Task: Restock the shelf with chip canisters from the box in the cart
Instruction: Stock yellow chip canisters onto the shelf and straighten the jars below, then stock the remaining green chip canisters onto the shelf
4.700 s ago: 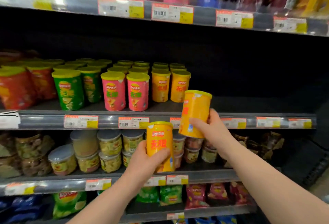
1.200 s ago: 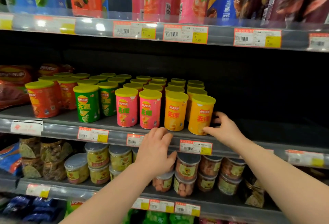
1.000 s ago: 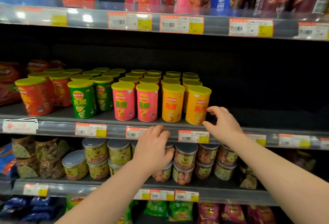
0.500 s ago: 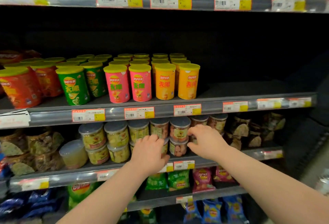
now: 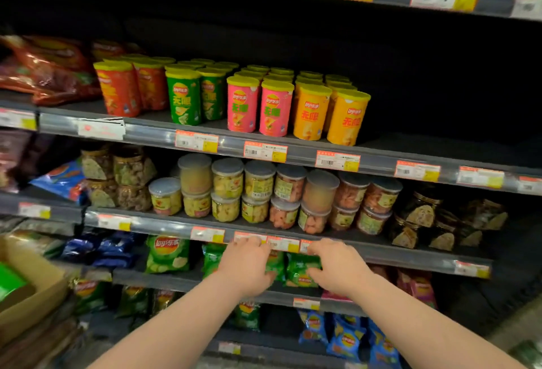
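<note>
You are facing a dark supermarket rack with grey metal rails. Your bare left hand (image 5: 246, 266) and bare right hand (image 5: 337, 269) are reaching forward side by side, near each other but not touching. Both palms are facing down, with fingers loosely bent and gripping nothing. The hands are hovering in front of green foil chip bags (image 5: 302, 270), just under a row of orange-and-yellow price tags (image 5: 283, 244). Blur is hiding whether your fingertips are touching that rail.

The short cylindrical chip canisters (image 5: 275, 108) with yellow lids are standing upright on the grey middle shelf (image 5: 146, 133), well above your hands. They are lining up by colour in rows 2 wide, running back into the shadow. The red-orange canisters (image 5: 117, 89) are sitting at the left, then the green canisters (image 5: 183, 98), then the pink canisters (image 5: 242, 104). The orange canisters (image 5: 347, 119) are closing the row at the right.

On the next shelf down, clear round plastic tubs (image 5: 258, 189) with grey lids are sitting stacked 2 high. At the lower left, an open brown cardboard box (image 5: 35, 289) is showing something bright green inside, too blurred to identify. Blue foil chip bags (image 5: 346, 336) are lying at the bottom right.
</note>
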